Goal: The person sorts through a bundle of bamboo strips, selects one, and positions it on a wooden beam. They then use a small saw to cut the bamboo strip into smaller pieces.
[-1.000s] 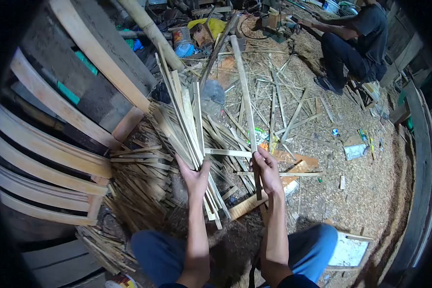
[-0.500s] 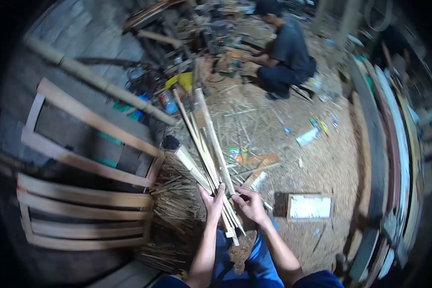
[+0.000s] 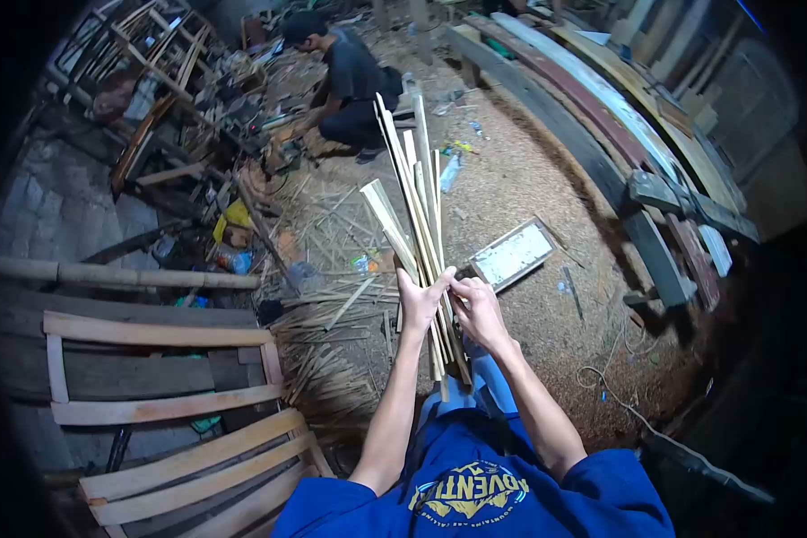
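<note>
Head view — left fingers [image 3: 439, 284], right fingers [image 3: 469, 288] grasping wood strips [image 3: 421, 208], floor [image 3: 516, 175] reaching plank edge [image 3: 551, 125]

At six o'clock, a royal-blue, short-sleeved fabric T-shirt [image 3: 457, 448] bears a yellow printed mountain emblem [image 3: 469, 489] reading "ADVENT", the word's ending unclear. Along its lower edge, tiny curved lettering [image 3: 482, 518] reads "MOUNTAINS ARE CALLING".
</note>
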The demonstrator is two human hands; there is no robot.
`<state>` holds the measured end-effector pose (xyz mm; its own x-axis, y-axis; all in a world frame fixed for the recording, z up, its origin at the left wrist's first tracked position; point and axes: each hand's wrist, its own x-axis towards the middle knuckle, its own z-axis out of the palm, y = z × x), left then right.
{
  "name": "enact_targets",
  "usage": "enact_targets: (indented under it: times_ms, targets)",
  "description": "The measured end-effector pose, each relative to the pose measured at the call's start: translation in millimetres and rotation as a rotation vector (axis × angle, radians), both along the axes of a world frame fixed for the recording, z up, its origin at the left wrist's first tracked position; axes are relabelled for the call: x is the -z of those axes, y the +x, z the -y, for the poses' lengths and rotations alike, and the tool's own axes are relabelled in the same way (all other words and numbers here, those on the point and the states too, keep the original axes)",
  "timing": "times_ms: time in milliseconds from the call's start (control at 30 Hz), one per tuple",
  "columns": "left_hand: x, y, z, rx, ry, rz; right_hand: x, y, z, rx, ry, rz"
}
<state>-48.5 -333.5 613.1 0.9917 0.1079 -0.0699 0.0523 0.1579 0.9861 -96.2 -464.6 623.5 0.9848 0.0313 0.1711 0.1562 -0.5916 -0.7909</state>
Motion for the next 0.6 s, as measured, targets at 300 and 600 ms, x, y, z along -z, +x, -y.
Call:
enact_targets:
  times_ms: [300,600]
  targets:
    - [-25.4,-80.1,116.1,0.245,0.182,-0.024,-17.6,-119.8,100.3,0.321,0.022,0.100]
    - [-10.9,-136.4,302.1,0.545,0.261,0.071,2.1,-201.1,269.6,0.640,0.312,0.000]
